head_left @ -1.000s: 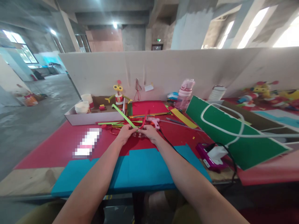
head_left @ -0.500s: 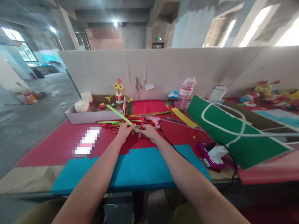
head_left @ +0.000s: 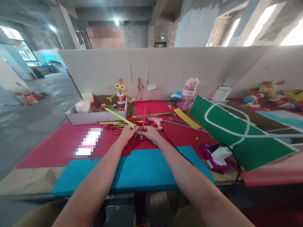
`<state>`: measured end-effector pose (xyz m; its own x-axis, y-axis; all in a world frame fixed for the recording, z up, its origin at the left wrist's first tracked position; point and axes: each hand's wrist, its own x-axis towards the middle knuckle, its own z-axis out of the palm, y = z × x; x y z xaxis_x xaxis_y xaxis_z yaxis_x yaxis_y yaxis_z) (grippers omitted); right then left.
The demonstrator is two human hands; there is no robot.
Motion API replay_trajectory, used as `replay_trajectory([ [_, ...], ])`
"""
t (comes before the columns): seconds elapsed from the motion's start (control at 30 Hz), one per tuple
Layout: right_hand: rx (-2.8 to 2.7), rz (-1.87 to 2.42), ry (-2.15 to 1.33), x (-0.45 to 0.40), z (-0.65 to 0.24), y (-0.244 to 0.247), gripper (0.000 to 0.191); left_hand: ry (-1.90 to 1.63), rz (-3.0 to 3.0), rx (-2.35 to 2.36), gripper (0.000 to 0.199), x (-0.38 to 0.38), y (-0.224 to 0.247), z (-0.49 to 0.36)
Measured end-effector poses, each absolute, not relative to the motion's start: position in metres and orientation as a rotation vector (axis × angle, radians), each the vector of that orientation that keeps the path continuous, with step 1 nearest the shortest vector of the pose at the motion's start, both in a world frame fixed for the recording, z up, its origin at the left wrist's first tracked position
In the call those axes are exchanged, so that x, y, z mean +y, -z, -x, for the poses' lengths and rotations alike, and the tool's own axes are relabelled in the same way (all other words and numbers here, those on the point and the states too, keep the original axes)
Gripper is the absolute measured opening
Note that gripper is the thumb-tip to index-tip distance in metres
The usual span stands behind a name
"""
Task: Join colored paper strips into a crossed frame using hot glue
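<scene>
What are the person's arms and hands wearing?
Nothing that I can see! The left hand and right hand have no gloves. The left forearm and right forearm are bare, with no sleeves, watch or bracelet showing. The fingers are too small here to tell about rings.

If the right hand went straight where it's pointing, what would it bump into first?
Most likely the left hand, or the green strip it holds; both look very close, though depth is unclear.
</scene>
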<state>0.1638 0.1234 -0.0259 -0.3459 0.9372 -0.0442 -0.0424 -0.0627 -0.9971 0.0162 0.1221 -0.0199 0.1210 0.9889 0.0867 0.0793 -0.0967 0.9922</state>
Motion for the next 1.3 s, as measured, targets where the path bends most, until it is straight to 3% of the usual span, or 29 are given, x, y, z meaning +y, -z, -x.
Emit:
replay_trajectory([
  [1.3, -1.33, 1.041, -1.467, 0.1311, -0.1623, 0.0324, 0.016, -1.131, -1.401, 1.182, 0.025, 0.1236, 0.0211, -0.0166],
])
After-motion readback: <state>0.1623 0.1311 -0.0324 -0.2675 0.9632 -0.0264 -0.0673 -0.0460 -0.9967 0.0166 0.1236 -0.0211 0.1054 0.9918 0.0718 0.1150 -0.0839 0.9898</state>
